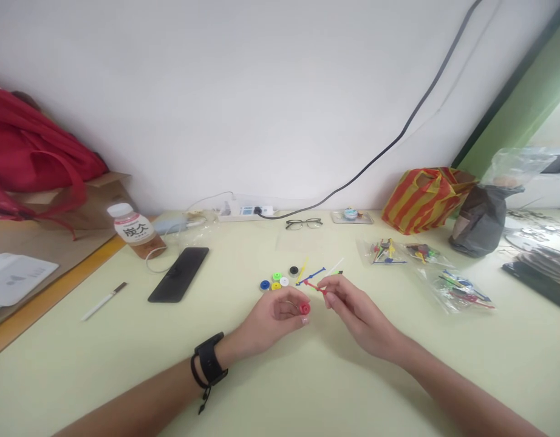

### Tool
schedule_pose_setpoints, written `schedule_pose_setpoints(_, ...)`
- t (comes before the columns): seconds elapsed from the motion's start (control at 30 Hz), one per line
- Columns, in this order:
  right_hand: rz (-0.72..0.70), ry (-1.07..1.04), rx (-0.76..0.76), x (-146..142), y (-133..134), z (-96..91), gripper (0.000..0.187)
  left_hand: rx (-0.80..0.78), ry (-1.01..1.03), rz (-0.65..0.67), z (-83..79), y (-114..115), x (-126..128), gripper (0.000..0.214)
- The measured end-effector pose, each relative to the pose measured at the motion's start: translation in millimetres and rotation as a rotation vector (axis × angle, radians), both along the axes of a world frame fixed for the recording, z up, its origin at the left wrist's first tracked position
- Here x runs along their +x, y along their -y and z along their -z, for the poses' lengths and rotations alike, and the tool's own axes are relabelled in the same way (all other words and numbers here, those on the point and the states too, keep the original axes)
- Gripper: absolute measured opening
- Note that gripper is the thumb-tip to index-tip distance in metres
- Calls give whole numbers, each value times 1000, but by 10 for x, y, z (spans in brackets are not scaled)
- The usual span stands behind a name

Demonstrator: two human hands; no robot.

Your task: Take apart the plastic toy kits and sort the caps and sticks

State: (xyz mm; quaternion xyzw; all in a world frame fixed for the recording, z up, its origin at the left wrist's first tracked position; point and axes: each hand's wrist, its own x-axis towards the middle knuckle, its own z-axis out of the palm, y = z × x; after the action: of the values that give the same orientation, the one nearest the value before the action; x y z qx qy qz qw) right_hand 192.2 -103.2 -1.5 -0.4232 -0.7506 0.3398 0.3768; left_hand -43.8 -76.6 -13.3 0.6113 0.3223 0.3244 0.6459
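Note:
Between the thumb and fingers of my left hand is a small round red plastic disc with a raised centre. My right hand pinches a thin red plastic arrow near one end, its other end reaching left above the table. Disc and arrow are apart. Just beyond my hands lie several similar discs, among them a blue one, a green one, a white one and a black one. A blue arrow and a yellow arrow lie beside them.
Clear bags of coloured parts lie at the right, near a striped bag and a dark plastic bag. Glasses and a power strip sit by the wall. Leftward are a phone, a bottle and a pen.

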Motion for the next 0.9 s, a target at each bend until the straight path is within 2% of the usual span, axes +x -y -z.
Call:
schedule_pose_setpoints(0.07,-35,-16,-32,-47,53,-12,23,-2,-4,13,-11,-1,-3,33)
schedule_pose_setpoints(0.17,-36,-29,2,-96,82,2,20,-13,-11,36,-39,-1,-6,33)
schedule_pose_setpoints(0.27,-15,-41,104,-112,66,35,19,-58,6,71,-48,-9,-10,33)
schedule_pose_setpoints(0.4,-7,-49,219,-117,42,72,27,-120,10,91,-27,-30,-21,38)
schedule_pose_setpoints(0.67,20,-104,318,-187,39,255,36,-79,-15,121,-47,-40,-30,37)
schedule_pose_setpoints(0.9,13,7,551,-169,7,241,35,-104,-11,126,-95,-38,-39,35)
